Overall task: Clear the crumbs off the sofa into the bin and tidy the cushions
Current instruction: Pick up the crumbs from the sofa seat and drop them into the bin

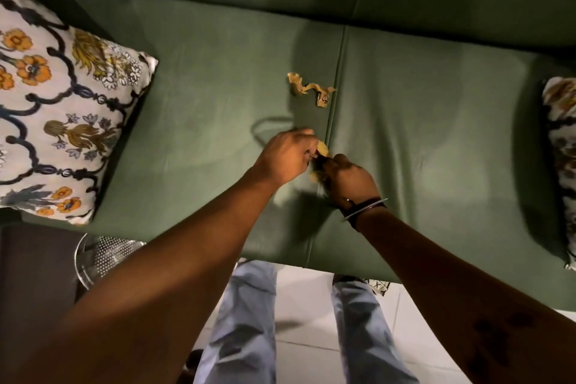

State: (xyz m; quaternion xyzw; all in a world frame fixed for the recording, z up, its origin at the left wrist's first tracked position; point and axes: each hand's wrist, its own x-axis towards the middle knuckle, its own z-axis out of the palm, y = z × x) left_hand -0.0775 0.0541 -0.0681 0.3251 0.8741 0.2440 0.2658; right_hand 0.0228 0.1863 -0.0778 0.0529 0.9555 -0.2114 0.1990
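A green sofa [193,97] fills the view. Near the seam between its two seat cushions my left hand [285,154] and my right hand [350,179] meet, both closed on pale yellow crumb pieces [322,151] pinched between the fingers. Further back by the seam lies a loose cluster of tan crumb scraps [310,89]. A floral cushion [59,109] lies at the sofa's left end. Another floral cushion [561,146] shows partly at the right edge.
A silver mesh bin [104,254] stands on the floor at the lower left, partly hidden by my left forearm. My legs in light jeans stand on white tiles in front of the sofa. A dark surface lies left of the bin.
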